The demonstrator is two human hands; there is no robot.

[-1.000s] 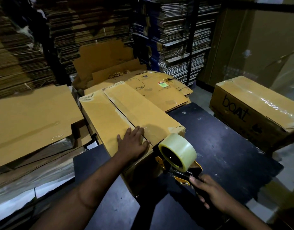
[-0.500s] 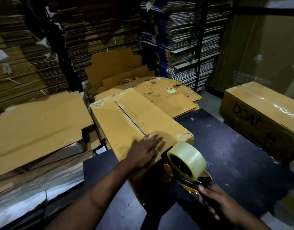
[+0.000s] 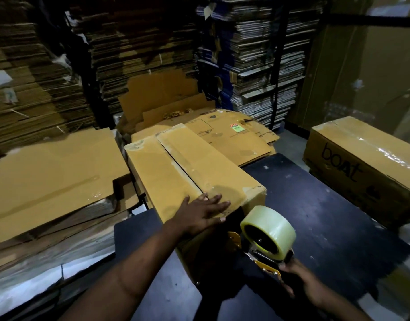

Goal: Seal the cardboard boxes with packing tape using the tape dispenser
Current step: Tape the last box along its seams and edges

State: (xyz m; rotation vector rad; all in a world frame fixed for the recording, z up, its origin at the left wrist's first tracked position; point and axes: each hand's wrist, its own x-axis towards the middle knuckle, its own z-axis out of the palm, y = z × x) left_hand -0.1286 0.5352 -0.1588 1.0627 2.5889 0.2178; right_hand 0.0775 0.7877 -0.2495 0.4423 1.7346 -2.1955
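So the long cardboard box (image 3: 187,172) sits dead center of the frame on a dark table (image 3: 326,216), running from the middle up toward the top, with its two top flaps meeting in a seam down its length. The left hand (image 3: 202,215) lies flat on the near end of the box top, fingers spread and straight, pressing right over the seam near the front edge, not gripping anything. Lower right of the frame, the right hand (image 3: 298,282) is wrapped around the handle of the tape dispenser (image 3: 264,249), fingers curled tight on it. The dispenser's clear tape roll (image 3: 268,230) stands just in front of the box's near end face; the front of the dispenser looks to be touching that face, but it's dark down there so I can't really say. Over on the right edge of the frame there's another box (image 3: 361,165) with "boat" printed on its side and shiny tape across the top. Flattened cardboard sheets (image 3: 55,172) pile up at the left, and tall stacks of flat cartons (image 3: 257,66) fill the whole top of the frame.
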